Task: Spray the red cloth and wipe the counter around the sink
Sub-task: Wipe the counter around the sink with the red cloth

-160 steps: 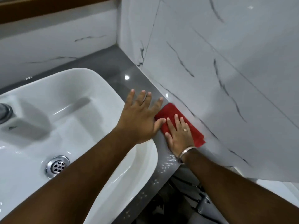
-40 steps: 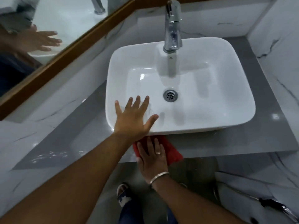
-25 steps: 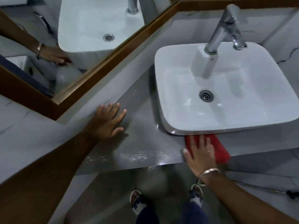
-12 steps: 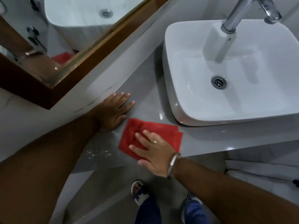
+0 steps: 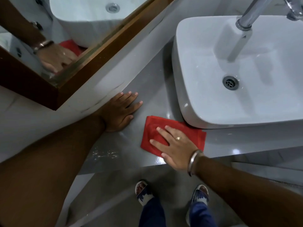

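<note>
The red cloth (image 5: 173,134) lay folded flat on the grey counter (image 5: 152,99), just below centre of the frame, its upper right edge tucked against the lower left corner of the white sink (image 5: 196,102). The right hand (image 5: 176,148) was pressed palm-down on the cloth with fingers spread, gripping nothing; the flat, open posture appeared intended to distribute pressure across the fabric for wiping. A ring was worn on one finger and a metal bangle (image 5: 194,161) on the wrist.

The left hand (image 5: 122,110) rested flat on the counter left of centre, fingers extended and close together, empty, its outer edge against the white wall strip below the mirror frame (image 5: 91,63). It was judged to be serving as a brace while the person leaned over the counter.

A patch of whitish flecks (image 5: 105,154) was noted on the counter near its front edge, lower left of the cloth and apart from it; whether droplets or residue could not be determined. That patch appeared not yet wiped.

No spray bottle was visible. The tap (image 5: 249,17) stood at the upper right. The mirror, upper left, reflected the cloth and a hand.

Assessment: wiping of the counter on the sink's left side was in hand.
</note>
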A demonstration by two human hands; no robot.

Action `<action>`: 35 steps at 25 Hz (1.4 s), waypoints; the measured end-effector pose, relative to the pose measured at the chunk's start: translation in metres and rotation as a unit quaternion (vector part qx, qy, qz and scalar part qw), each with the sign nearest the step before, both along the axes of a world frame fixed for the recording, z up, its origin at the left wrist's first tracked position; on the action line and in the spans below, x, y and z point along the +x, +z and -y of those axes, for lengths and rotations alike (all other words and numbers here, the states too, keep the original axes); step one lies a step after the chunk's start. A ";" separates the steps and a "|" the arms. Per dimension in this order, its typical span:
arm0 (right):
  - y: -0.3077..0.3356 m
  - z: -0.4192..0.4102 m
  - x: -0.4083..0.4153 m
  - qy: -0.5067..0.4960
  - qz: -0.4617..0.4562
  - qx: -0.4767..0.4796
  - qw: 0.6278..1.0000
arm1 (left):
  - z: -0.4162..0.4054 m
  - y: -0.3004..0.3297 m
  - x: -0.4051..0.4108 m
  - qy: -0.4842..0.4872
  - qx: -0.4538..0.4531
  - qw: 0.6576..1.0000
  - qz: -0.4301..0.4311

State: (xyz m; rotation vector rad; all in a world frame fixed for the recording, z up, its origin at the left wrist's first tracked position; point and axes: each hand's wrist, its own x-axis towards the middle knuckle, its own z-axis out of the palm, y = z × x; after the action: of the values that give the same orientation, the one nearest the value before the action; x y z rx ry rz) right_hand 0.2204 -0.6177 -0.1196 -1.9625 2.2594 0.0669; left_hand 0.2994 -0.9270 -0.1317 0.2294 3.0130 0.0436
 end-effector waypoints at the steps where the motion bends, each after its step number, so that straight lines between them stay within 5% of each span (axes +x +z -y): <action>1: 0.001 -0.006 0.000 0.047 0.007 0.025 0.999 | 0.000 -0.001 0.000 0.002 0.000 1.000 -0.002; 3: 0.010 -0.036 -0.033 0.164 -0.007 0.060 0.985 | -0.001 -0.002 0.000 0.002 0.004 1.000 -0.003; 5: 0.017 -0.060 -0.065 0.150 -0.024 0.080 0.985 | 0.001 -0.002 0.001 0.002 0.004 1.000 -0.006; 10: 0.004 0.005 0.016 -0.229 0.011 0.016 0.973 | 0.002 -0.003 0.000 0.000 -0.006 1.000 -0.004; 15: 0.008 -0.045 -0.013 0.144 -0.023 0.056 0.988 | 0.001 0.000 -0.002 -0.003 -0.005 1.000 0.006; 17: 0.013 -0.064 -0.038 0.088 -0.023 0.057 0.994 | 0.002 0.001 -0.003 -0.002 -0.007 1.000 0.009; 21: 0.006 0.007 0.018 -0.235 0.027 0.030 0.971 | 0.004 -0.002 -0.003 -0.004 -0.006 1.000 0.001; 22: 0.004 0.019 0.036 -0.216 0.033 0.007 0.976 | 0.004 -0.002 -0.001 -0.003 -0.005 1.000 -0.001; 26: 0.005 -0.018 0.007 0.124 -0.002 0.009 0.992 | 0.001 -0.001 -0.002 -0.005 -0.002 1.000 -0.011; 27: 0.003 -0.023 -0.011 0.117 -0.003 0.026 0.993 | 0.002 -0.001 -0.001 -0.004 -0.009 1.000 -0.013; 30: -0.003 0.008 -0.013 -0.158 0.019 -0.006 0.987 | -0.001 -0.001 0.001 -0.003 -0.036 0.999 -0.008; 32: -0.009 0.037 0.011 -0.252 0.014 -0.008 0.967 | -0.002 0.001 -0.001 -0.009 -0.071 0.997 0.010; 35: -0.007 0.023 0.005 -0.084 0.009 0.007 0.996 | -0.006 0.011 0.015 0.030 -0.116 0.993 -0.005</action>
State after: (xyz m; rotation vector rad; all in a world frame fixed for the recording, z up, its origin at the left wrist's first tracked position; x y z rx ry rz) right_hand 0.2254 -0.6410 -0.1262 -1.7516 2.3957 0.0453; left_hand 0.3142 -0.9209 -0.1203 0.1150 2.9989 -0.3008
